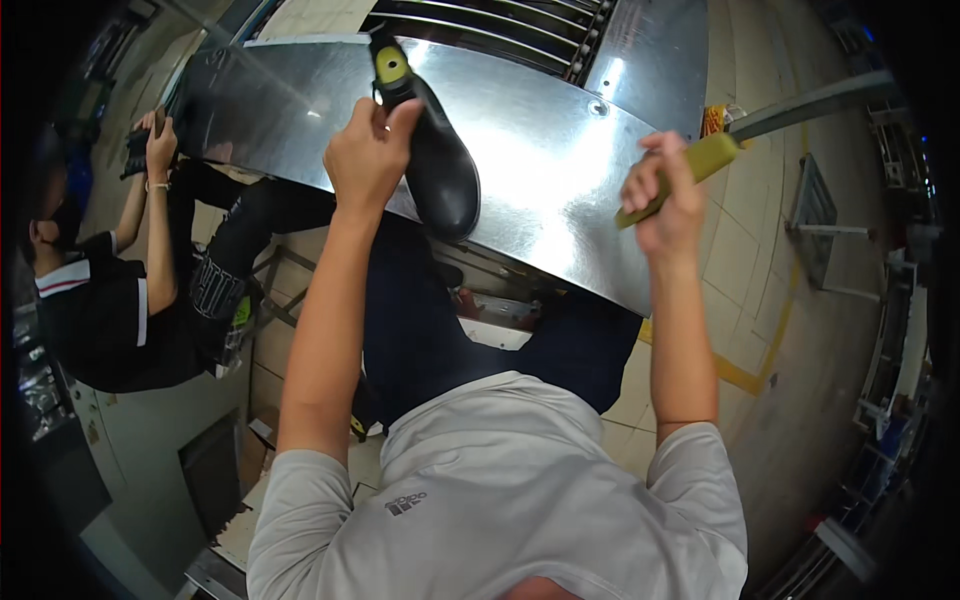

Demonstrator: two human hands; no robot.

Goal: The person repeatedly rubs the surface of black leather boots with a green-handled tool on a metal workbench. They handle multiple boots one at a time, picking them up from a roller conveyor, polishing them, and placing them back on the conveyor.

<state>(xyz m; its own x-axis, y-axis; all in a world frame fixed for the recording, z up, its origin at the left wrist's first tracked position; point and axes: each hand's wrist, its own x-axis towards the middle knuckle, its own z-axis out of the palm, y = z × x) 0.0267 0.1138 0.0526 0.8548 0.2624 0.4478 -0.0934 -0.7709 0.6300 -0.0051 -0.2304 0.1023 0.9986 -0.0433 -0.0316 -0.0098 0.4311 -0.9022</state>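
Observation:
My left hand (368, 160) is closed on a black shoe (442, 175) above the metal table. Its toe points toward me, and a yellow-green piece with a round hole (391, 66) shows at its far end. On the right, over the table's edge, my right hand (668, 195) is wrapped round the olive-green handle (705, 160) of a tool. A long, flat grey bar (815, 105) stretches from that handle to the far right. Motion blurs the right hand and the tool, so the exact kind of tool is unclear.
The shiny metal table (540, 120) lies in front of me, with a roller rack (500, 28) beyond it. A co-worker (120, 290) sits at the left, holding a dark thing. A metal frame (815, 215) stands on the tiled floor at the right.

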